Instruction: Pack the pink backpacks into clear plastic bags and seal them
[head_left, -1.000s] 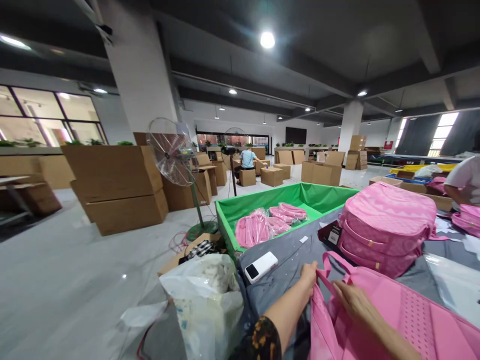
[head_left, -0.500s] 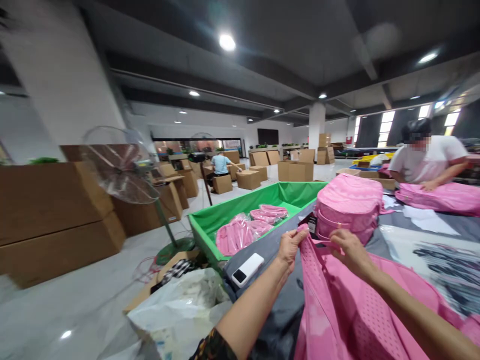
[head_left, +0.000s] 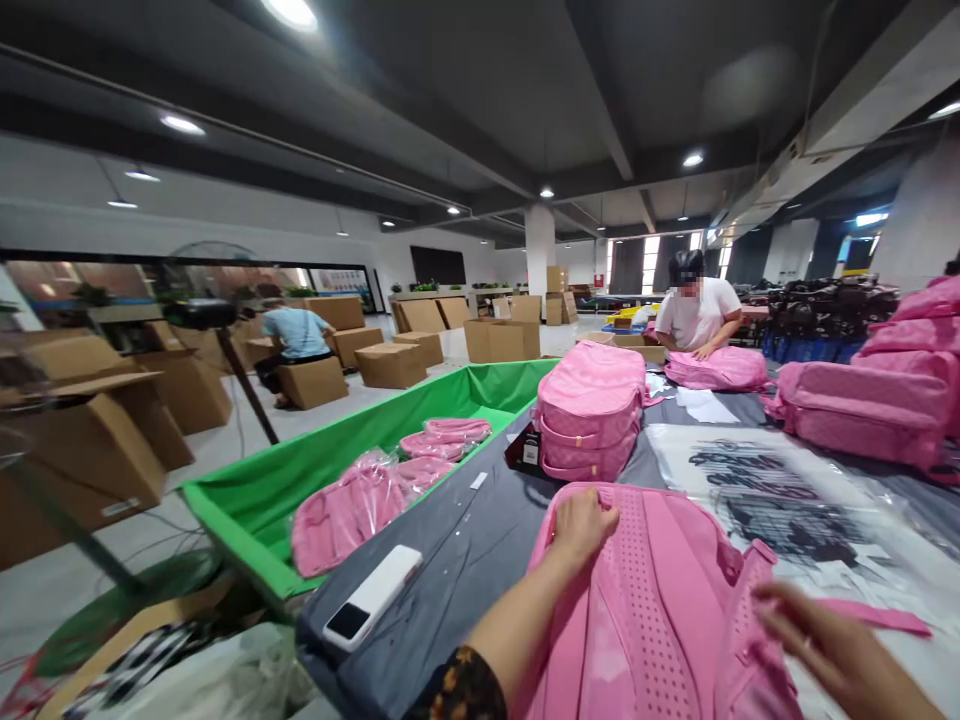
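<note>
A pink backpack (head_left: 679,590) lies in front of me with its perforated back panel facing up. My left hand (head_left: 581,530) is closed on its upper left part, fingers curled at the edge. My right hand (head_left: 832,640), blurred by motion, is beside the perforated shoulder strap (head_left: 750,620) with its fingers stretched out and apart. Whether it touches the strap I cannot tell. A thin pink webbing strap (head_left: 877,615) stretches out to the right. Just beyond, another pink backpack (head_left: 589,410) stands with a black tag (head_left: 529,450) at its side.
A green bin (head_left: 247,490) at the left holds bagged pink backpacks (head_left: 352,510). A white phone (head_left: 373,597) lies on the grey tabletop (head_left: 450,560). Clear plastic bags (head_left: 750,470) and more pink backpacks (head_left: 862,405) are at right. A co-worker (head_left: 697,310) handles a pink bag across the table.
The view has swung right. The backpack now lies flatter, its back panel showing. My right hand has left the strap near my left hand and moved right, toward the shoulder strap.
</note>
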